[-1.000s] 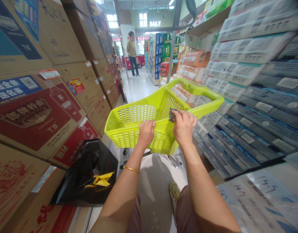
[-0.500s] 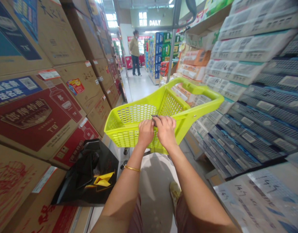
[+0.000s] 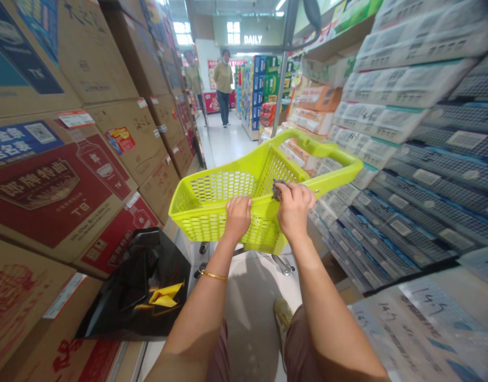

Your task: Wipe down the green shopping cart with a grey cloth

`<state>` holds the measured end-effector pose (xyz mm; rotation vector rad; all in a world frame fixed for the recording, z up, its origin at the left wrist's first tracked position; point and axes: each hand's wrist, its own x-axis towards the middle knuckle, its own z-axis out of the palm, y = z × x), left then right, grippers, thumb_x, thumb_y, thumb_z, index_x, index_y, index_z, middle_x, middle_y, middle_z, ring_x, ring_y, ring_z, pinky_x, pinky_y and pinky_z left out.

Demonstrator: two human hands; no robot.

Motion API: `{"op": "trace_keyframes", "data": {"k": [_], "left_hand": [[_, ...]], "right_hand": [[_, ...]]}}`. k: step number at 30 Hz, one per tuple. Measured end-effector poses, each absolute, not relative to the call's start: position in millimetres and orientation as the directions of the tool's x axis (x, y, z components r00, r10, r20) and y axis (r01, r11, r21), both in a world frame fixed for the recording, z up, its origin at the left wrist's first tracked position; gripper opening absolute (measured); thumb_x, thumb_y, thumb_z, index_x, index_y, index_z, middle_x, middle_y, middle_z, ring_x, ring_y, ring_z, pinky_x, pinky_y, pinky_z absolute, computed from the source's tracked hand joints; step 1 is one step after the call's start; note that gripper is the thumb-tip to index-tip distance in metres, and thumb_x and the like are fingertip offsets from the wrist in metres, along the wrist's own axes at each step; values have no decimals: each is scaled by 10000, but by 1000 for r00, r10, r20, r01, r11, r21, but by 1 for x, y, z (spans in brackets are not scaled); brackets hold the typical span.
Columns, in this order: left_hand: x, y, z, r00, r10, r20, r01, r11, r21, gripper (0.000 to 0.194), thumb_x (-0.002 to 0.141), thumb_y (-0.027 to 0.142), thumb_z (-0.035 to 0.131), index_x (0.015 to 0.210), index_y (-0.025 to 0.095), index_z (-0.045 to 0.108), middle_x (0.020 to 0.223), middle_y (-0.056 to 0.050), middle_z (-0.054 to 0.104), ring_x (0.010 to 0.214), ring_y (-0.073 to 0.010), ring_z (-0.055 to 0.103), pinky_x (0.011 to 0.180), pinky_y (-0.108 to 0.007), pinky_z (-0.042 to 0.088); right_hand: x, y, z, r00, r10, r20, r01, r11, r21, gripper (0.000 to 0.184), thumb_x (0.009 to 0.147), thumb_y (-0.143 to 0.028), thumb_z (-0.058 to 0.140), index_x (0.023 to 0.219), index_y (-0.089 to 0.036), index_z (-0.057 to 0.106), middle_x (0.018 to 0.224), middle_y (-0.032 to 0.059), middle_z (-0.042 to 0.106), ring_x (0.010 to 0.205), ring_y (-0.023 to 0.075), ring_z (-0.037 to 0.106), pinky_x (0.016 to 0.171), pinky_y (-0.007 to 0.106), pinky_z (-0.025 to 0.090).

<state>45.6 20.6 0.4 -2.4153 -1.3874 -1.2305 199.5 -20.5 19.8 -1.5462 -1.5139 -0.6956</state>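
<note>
A lime-green plastic shopping cart (image 3: 212, 215) with a perforated basket stands sideways in front of me. My left hand (image 3: 238, 216) is closed over the near rim of its basket. Farther right on the same rim, near the base of the handle, rests my right hand (image 3: 295, 208). A crumpled dark grey rag (image 3: 279, 189) is bunched in the right fingers and pokes out at the thumb side, against the rim. Most of the rag is hidden by that hand.
Stacked cartons (image 3: 49, 185) line the left side, with a black bag (image 3: 148, 286) at their foot. Packs of tissue (image 3: 391, 154) are piled on the right. A person (image 3: 223, 79) stands down the aisle, near a mirror-like panel. A metal pole (image 3: 281, 87) rises behind the cart.
My right hand has slid right along the rim with the rag, away from my left hand, which stays on the rim. The person down the aisle has turned toward me.
</note>
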Motion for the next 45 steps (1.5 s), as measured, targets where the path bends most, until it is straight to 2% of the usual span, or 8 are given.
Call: {"op": "trace_keyframes", "data": {"k": [11, 20, 26, 28, 30, 33, 38, 45], "left_hand": [[41, 26, 1, 277, 667, 692, 728, -616, 302, 337, 955, 279, 269, 818, 184, 561, 768, -50, 598, 783, -181, 527, 741, -315, 369], [25, 41, 2, 294, 702, 649, 708, -616, 346, 338, 946, 313, 293, 894, 184, 601, 872, -69, 633, 865, -194, 548, 810, -333, 380], [31, 34, 11, 241, 715, 656, 787, -540, 299, 327, 934, 279, 308, 845, 179, 606, 812, -75, 631, 842, -216, 540, 866, -388, 367], [42, 29, 15, 243, 664, 707, 777, -570, 269, 269, 927, 256, 336, 971, 183, 591, 931, -79, 640, 936, -222, 530, 955, -422, 315], [54, 25, 18, 307, 637, 707, 709, -648, 276, 256, 924, 219, 332, 1008, 178, 571, 963, -80, 633, 935, -207, 530, 915, -376, 355], [68, 25, 15, 289, 660, 693, 665, -659, 350, 276, 928, 199, 295, 884, 167, 565, 844, -79, 611, 828, -197, 529, 794, -331, 401], [70, 29, 9, 281, 658, 699, 662, -660, 355, 301, 950, 251, 278, 950, 171, 568, 877, -73, 614, 851, -191, 528, 795, -326, 382], [70, 28, 10, 290, 662, 691, 671, -656, 347, 308, 956, 292, 289, 1001, 190, 577, 938, -63, 626, 889, -184, 526, 811, -317, 360]], "right_hand": [[156, -18, 13, -69, 638, 767, 961, 250, -122, 318, 891, -182, 431, 1176, -230, 563, 1144, 68, 591, 1101, 194, 426, 1025, 384, 215], [196, -26, 32, 94, 549, 831, 984, 74, -160, 331, 876, -162, 427, 1157, -241, 583, 1126, 71, 600, 1103, 213, 414, 1019, 400, 198], [182, -26, 30, 89, 559, 825, 983, 85, -164, 318, 882, -178, 431, 1156, -227, 585, 1133, 88, 595, 1091, 223, 425, 987, 410, 244], [174, -24, 26, 62, 577, 815, 979, 122, -161, 317, 885, -185, 434, 1166, -221, 577, 1143, 88, 593, 1095, 221, 422, 983, 406, 254], [166, -23, 22, 39, 592, 805, 974, 157, -163, 320, 889, -192, 432, 1178, -219, 567, 1161, 86, 588, 1104, 218, 417, 990, 403, 254], [161, -21, 18, 33, 603, 797, 968, 180, -176, 326, 894, -197, 428, 1193, -219, 557, 1189, 87, 577, 1125, 211, 409, 1009, 405, 238], [176, -21, 19, -31, 606, 795, 975, 194, -110, 339, 886, -187, 435, 1199, -232, 556, 1177, 76, 580, 1126, 202, 413, 1010, 383, 231], [209, -23, 26, 239, 382, 893, 965, 9, -262, 305, 884, -217, 418, 1114, -245, 616, 1110, 98, 561, 1054, 234, 430, 937, 411, 294]]}}
